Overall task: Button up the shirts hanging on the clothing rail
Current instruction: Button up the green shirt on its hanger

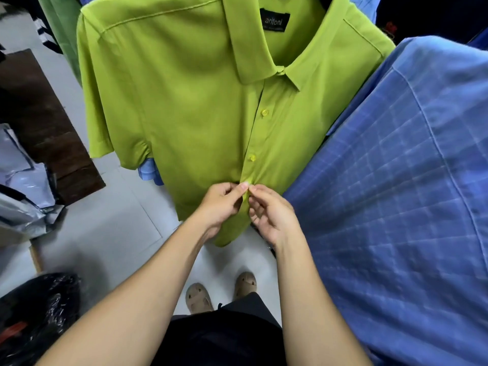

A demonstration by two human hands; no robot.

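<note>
Both hands, left point(221, 204) and right point(272, 215), pinch the green shirt's point(184, 101) placket below two fastened buttons point(264, 112).

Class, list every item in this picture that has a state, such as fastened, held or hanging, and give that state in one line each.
Lime green shirt: hanging, partly buttoned.
Upper button: fastened.
Second button: fastened.
Placket: pinched by both hands, being fastened.
Left hand: pinching the placket.
Right hand: pinching the placket.
Blue checked shirt: hanging; front not visible.
</note>
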